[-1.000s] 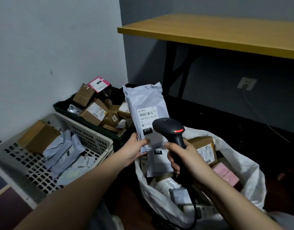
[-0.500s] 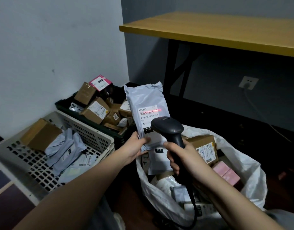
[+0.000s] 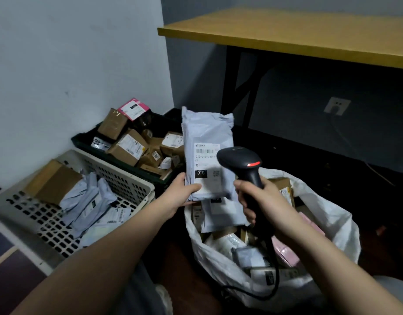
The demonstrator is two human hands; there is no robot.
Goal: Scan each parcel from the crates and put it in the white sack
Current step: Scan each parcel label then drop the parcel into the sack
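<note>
Black plastic, the handheld barcode scanner (image 3: 241, 164) is gripped by its handle in the right hand (image 3: 262, 201), the fingers curled fully round it; its coiled black cable (image 3: 272, 280) is draped down across the mouth of the crumpled white woven sack (image 3: 327, 214). A dropped parcel could be snagged on that cable, or the scanner tugged aside.

Just beside it, the pale grey plastic mailer parcel (image 3: 206, 142) is held upright above the near edge of the sack by the left hand (image 3: 182, 194), pinched at its lower left corner between thumb in front and fingers behind. With so small a hold on a slippery, floppy bag, it could be let slip, or folded over so that the label is bent away from the scanner head. No beam is seen on the label, so an unread code could be missed.

Further off, the white perforated plastic crate (image 3: 137, 185) and the dark green plastic crate (image 3: 82, 144) are seen loaded with parcels; an unscanned piece could be mixed in with those already sacked.
</note>
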